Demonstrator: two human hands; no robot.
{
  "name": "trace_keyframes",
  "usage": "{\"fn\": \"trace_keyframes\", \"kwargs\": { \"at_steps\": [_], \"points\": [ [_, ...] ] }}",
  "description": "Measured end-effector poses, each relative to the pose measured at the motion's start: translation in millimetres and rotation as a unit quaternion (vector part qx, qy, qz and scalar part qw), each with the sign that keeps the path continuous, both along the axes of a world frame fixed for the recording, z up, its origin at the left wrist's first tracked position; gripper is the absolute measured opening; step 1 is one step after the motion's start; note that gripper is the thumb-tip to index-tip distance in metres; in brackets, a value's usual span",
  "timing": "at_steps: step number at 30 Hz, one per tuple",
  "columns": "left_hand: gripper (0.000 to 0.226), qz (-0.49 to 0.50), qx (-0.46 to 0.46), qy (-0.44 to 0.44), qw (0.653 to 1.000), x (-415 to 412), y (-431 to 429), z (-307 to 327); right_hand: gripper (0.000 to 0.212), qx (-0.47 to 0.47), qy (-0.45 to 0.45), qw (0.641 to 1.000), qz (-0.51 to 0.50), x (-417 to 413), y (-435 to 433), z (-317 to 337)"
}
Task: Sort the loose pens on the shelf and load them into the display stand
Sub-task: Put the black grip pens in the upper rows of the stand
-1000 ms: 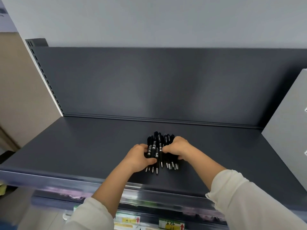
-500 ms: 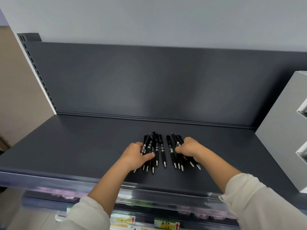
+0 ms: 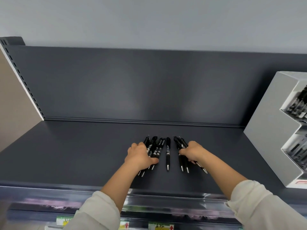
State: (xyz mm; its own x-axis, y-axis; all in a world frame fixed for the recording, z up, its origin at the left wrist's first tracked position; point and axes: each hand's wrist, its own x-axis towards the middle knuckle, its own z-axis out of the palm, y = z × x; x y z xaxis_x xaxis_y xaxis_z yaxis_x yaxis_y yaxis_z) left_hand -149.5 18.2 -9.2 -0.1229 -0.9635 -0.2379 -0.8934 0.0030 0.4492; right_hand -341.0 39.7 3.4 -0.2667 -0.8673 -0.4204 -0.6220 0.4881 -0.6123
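Note:
Black click pens with silver tips lie on the dark grey shelf (image 3: 69, 156), split into groups. My left hand (image 3: 140, 157) covers the left group of pens (image 3: 155, 147), fingers curled over several of them. A single pen (image 3: 168, 151) lies alone between my hands, tip toward me. My right hand (image 3: 192, 151) grips the right group of pens (image 3: 180, 143), whose tips stick out below my palm. The white display stand (image 3: 269, 130) sits at the shelf's right end, with black pens in its upper and lower pockets.
The shelf's dark back panel (image 3: 132, 83) rises behind the pens. A slotted white upright (image 3: 21, 77) bounds the left side. A glossy price rail (image 3: 157, 198) runs along the front edge, with yellow-green labels below it.
One tight bundle held between both hands has been pulled apart: my left hand drew its pens left, my right hand drew its pens right, and one pen stays alone in the gap.

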Motion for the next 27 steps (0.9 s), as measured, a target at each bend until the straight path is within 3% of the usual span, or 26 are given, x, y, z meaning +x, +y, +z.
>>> {"fn": "trace_keyframes", "kwargs": {
  "at_steps": [4,15,20,27],
  "points": [
    [0.081,0.005,0.017,0.02,1.0,3.1,-5.6,-0.4,0.023,-0.007,-0.004,1.0,0.0,-6.2,0.5,-5.7],
    [0.051,0.01,-0.004,0.125,0.992,17.7,-1.8,-4.0,0.021,-0.021,-0.012,1.0,-0.006,-5.1,2.3,-6.4],
    [0.033,-0.018,-0.013,0.052,0.998,28.0,-2.7,3.9,0.015,-0.024,-0.008,1.0,-0.017,-4.7,0.4,-10.8],
    [0.027,-0.051,-0.01,-0.047,0.998,32.1,3.4,0.3,0.017,-0.025,-0.003,1.0,-0.018,-2.9,0.7,-11.6]
  ]
}}
